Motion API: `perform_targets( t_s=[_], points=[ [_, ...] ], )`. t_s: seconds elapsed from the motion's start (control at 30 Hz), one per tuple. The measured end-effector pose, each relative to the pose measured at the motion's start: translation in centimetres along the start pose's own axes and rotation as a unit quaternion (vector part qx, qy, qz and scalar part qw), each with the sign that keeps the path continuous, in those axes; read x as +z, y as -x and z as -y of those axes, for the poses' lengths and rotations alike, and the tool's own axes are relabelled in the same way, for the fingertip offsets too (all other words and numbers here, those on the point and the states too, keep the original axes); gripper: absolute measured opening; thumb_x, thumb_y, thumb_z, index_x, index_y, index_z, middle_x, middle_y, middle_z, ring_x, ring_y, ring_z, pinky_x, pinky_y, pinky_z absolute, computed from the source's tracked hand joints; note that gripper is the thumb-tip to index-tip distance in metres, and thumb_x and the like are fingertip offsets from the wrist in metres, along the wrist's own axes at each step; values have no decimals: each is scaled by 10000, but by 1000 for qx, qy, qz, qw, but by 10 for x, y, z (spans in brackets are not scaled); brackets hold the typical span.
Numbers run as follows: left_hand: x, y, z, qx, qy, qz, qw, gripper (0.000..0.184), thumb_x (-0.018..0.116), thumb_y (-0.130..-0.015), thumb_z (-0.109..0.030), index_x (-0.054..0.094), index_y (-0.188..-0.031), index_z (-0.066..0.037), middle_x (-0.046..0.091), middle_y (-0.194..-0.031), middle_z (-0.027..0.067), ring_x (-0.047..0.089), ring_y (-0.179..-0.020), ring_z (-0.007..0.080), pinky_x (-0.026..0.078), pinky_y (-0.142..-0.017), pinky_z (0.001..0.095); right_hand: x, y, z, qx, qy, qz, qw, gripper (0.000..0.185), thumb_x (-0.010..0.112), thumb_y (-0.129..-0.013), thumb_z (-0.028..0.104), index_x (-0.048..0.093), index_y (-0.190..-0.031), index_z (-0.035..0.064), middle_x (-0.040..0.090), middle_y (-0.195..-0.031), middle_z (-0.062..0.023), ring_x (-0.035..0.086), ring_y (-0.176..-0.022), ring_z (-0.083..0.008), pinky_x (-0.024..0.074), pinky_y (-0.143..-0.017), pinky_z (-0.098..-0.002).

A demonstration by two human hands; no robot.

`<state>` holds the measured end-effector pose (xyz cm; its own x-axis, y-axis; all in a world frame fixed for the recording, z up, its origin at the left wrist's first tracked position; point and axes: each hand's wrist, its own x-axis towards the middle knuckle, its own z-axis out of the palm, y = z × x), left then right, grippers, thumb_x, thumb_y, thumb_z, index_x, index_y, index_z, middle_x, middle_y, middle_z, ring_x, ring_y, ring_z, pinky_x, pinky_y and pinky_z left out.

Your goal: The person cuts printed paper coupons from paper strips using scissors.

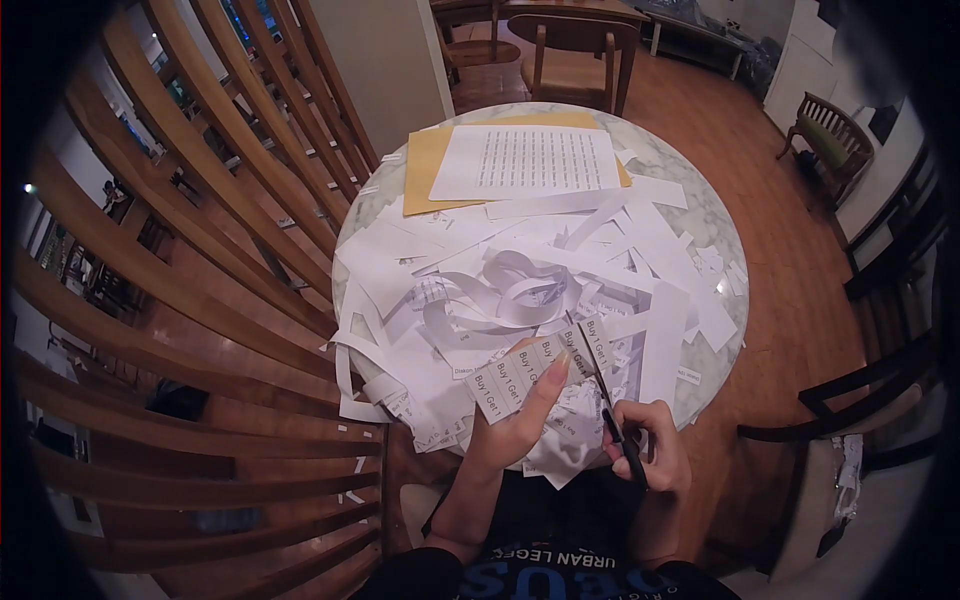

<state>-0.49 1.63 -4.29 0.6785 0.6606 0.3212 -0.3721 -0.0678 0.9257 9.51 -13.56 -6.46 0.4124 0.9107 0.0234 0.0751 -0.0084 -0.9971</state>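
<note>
My left hand (525, 415) pinches a printed sheet (510, 380) that reads "Buy 1 Get 1" in several rows, with the thumb on top. In my right hand (655, 445) are black-handled scissors (612, 420), their blades pointing up and away from me along the sheet's right part. The blades look parted around the paper near its right end. Below the sheet hangs a crumpled piece of printed paper (570, 440), close to my left hand. Long curled paper strips (470, 305) lie just beyond both hands.
White paper cuttings (660, 250) cover much of the round marble table (715, 190). At its far side a printed sheet (470, 165) rests on a yellow envelope (418, 180). Wooden slats (255, 215) rise on the left. Chairs (565, 65) stand beyond the table and at right.
</note>
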Motion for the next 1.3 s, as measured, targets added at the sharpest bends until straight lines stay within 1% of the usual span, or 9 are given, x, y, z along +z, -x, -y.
perform_targets(
  t_s=[0.03, 0.33, 0.67, 0.87, 1.07, 1.17, 1.23, 1.27, 1.3],
  points=[
    [0, 0, 0, 3, -2, -1, 1000, 128, 526, -863, -69, 557, -938, 30, 561, -778, 12, 489, -708, 62, 406, -638, 199, 0, 0, -2, -23, -13, -2, 1000, 348, 744, -591, 270, 492, -630, 33, 391, -484, 53, 328, -450, -14, 222, -413, -191],
    [-1, 0, 2, 11, -9, -12, 1000, 123, 536, -859, -67, 560, -926, 33, 560, -759, 11, 493, -698, 55, 405, -621, 195, 2, -1, -2, -21, -8, -9, 1000, 312, 747, -616, 178, 468, -610, 39, 420, -495, 50, 326, -459, -7, 223, -409, -195],
    [-2, 0, 4, 30, -28, -31, 999, 153, 547, -853, -66, 569, -958, 43, 595, -797, 35, 532, -729, 76, 426, -649, 205, 4, -1, -3, -20, 29, -35, 999, 335, 752, -616, 152, 436, -586, 46, 390, -493, 55, 303, -462, -1, 212, -401, -198],
    [-3, 1, 3, 1, -10, -26, 1000, 163, 553, -849, -64, 572, -970, 44, 609, -844, 49, 553, -770, 88, 441, -684, 216, 6, 1, -4, 12, 15, -52, 998, 315, 743, -624, 125, 445, -567, 37, 370, -466, 57, 298, -453, 2, 201, -398, -199],
    [-2, 0, 3, 37, -17, -36, 999, 173, 553, -844, -50, 573, -987, 46, 614, -867, 54, 561, -788, 91, 447, -696, 219, 7, -1, -4, 3, 49, -81, 996, 294, 726, -631, 92, 454, -543, 28, 357, -445, 57, 292, -441, 1, 197, -395, -203],
    [-7, 0, 16, -11, 13, -20, 1000, 185, 554, -844, -51, 573, -1000, 45, 616, -880, 56, 565, -792, 96, 448, -699, 219, 8, -2, 1, 25, 67, -89, 993, 280, 725, -632, 85, 468, -541, 21, 364, -448, 49, 297, -446, -5, 207, -401, -205],
    [-10, 1, 26, -100, 80, -25, 991, 184, 547, -846, -50, 575, -1005, 38, 615, -883, 57, 565, -789, 96, 448, -696, 217, 8, -4, -2, 0, 52, -99, 994, 248, 713, -648, 76, 491, -553, 18, 394, -450, 42, 317, -444, -15, 226, -409, -210],
    [-9, 1, 27, -100, 80, -25, 991, 184, 547, -846, -50, 575, -1005, 38, 615, -883, 57, 565, -789, 96, 448, -696, 217, 7, -4, -5, 0, 52, -99, 994, 248, 713, -648, 76, 491, -553, 18, 394, -450, 42, 317, -444, -15, 226, -409, -210],
    [-8, 0, 26, -120, 119, -39, 985, 163, 541, -846, -44, 579, -983, 36, 611, -862, 50, 559, -773, 92, 443, -676, 215, 6, -3, -10, 0, 23, -107, 994, 230, 717, -657, 84, 506, -593, 18, 438, -477, 28, 361, -459, -26, 252, -424, -206]
  ],
)
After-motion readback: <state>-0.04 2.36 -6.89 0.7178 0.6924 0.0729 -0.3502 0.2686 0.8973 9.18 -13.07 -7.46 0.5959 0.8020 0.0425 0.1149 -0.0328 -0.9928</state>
